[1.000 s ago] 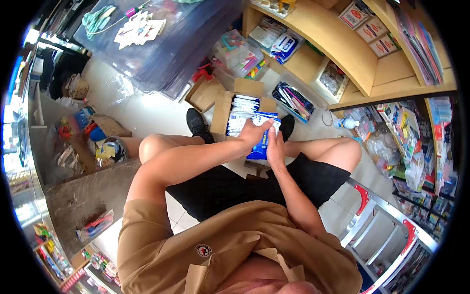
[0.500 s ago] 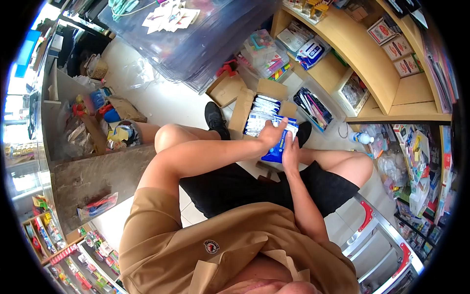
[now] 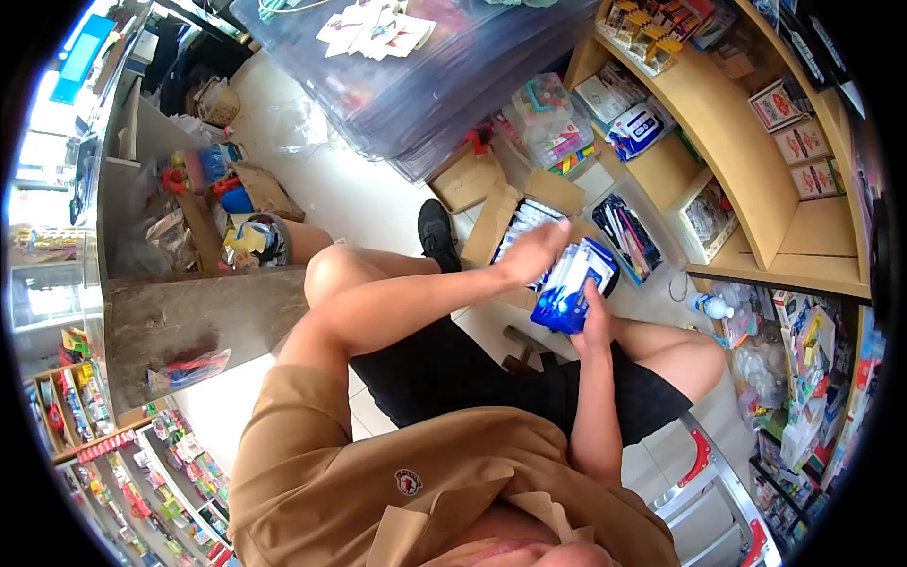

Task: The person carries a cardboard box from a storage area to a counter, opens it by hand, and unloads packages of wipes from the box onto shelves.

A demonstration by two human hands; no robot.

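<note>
My right hand (image 3: 591, 319) grips a fanned stack of blue-and-white plastic packets (image 3: 564, 295) by its right edge, thumb on top. What the packets contain I cannot make out. My left hand (image 3: 537, 253) hovers just left of the stack, fingers stretched out and slightly blurred, with nothing visible in them. Beneath it stands an open cardboard box (image 3: 484, 225) filled with rows of similar packets (image 3: 525, 224), partly hidden by the hand.
Right of the box is a clear plastic bin (image 3: 627, 236) of pens or similar sticks. A wooden shelf (image 3: 756, 203), a water bottle (image 3: 710, 305) and a metal ladder (image 3: 704, 472) are on the right. A plastic-covered stack (image 3: 378, 104) stands ahead; a cluttered cabinet (image 3: 189, 312) stands left.
The packets in my right hand now show as a fanned stack, tilted more to the right. My left hand has come off them toward the box. The view has shifted slightly.
</note>
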